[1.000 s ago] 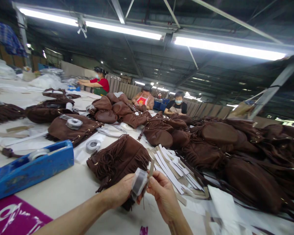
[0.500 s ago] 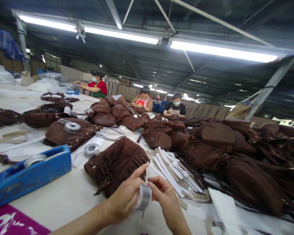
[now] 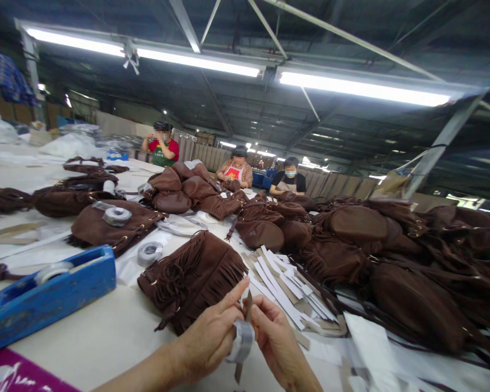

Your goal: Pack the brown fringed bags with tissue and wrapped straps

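Bag workshop: heaped brown bags [image 3: 353, 224], aproned workers [image 3: 233, 172].

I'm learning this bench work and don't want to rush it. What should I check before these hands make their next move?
1. Left hand has the grey roll: ok, held in the fingers.
2. Right hand has the thin brown strip: ok, pinched at the fingertips.
3. Brown strip wrapped fully round the roll: cannot tell, the far side is hidden.
4. Left hand clear of the fringed brown bag: cannot tell, they overlap in view.
5. Blue tape dispenser away from both hands: ok, it stands apart.
6. Loose card strips neatly stacked: not ok, they lie fanned out.
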Motion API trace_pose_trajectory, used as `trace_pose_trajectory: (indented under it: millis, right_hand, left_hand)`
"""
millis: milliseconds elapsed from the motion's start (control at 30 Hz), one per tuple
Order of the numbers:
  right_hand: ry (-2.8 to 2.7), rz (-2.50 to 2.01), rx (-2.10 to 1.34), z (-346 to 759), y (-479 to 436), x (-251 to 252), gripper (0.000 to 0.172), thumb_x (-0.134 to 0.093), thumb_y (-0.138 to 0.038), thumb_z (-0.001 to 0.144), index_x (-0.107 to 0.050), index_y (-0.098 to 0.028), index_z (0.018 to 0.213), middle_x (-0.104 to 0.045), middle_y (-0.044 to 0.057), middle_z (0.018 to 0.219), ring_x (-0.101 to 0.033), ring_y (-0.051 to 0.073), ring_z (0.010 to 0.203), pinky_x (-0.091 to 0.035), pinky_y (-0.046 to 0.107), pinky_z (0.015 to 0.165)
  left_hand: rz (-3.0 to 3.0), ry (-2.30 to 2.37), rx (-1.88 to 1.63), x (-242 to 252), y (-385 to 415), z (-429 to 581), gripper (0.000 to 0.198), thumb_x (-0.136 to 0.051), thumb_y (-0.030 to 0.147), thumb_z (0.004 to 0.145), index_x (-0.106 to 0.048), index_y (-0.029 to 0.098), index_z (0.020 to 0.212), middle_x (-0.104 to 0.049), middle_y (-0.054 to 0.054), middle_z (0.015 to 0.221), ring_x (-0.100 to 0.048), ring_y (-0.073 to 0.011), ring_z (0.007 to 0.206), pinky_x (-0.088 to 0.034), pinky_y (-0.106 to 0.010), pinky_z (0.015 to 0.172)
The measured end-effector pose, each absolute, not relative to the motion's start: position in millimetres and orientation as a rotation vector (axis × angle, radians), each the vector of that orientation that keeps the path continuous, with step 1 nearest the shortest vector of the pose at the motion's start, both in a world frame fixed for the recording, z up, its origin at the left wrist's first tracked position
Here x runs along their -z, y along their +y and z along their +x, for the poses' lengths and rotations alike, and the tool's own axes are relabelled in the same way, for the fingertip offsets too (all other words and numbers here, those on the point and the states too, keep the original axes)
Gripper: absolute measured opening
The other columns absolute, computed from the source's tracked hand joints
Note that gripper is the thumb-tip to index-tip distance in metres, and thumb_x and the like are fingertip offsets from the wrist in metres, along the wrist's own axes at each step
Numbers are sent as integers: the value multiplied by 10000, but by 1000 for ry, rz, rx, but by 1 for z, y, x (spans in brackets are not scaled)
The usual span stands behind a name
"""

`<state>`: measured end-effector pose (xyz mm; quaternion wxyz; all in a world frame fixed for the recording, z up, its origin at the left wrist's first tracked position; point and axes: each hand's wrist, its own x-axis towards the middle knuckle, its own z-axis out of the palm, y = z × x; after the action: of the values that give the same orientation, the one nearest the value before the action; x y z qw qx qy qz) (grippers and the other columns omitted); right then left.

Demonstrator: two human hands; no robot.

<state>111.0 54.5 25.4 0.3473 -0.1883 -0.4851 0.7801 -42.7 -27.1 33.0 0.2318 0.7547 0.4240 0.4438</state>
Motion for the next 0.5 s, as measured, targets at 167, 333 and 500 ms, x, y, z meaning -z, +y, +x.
trace_pose_trajectory:
  millis: [167, 333, 500]
  right_hand:
    - [-1148, -489, -2128, 111, 55, -23, 286, -777, -407, 715, -592, -188, 712, -526, -46, 613, -432, 74, 516, -352, 186, 525]
    - [-1067, -563, -2068, 113, 56, -24, 277, -800, -399, 677, -623, -193, 732, -596, -22, 673, -514, 99, 550, -409, 208, 537]
    - [-1199, -659, -1927, 118, 65, -21, 276, -782, -417, 694, -654, -191, 785, -633, -13, 683, -579, 123, 612, -469, 236, 617]
  left_hand:
    - [2220, 1222, -1129, -34, -27, -43, 235, -335, 110, 899, -549, 174, 974, -225, -105, 1547, -201, -256, 1427, -290, -389, 1121]
    - [2233, 1228, -1115, -31, -24, -44, 230, -344, 92, 885, -525, 159, 1010, -276, -134, 1523, -173, -247, 1434, -254, -379, 1140]
    - [2166, 1280, -1273, -20, -20, -45, 257, -299, 204, 954, -523, 151, 1067, -446, -151, 1389, -239, -258, 1406, -291, -368, 1108]
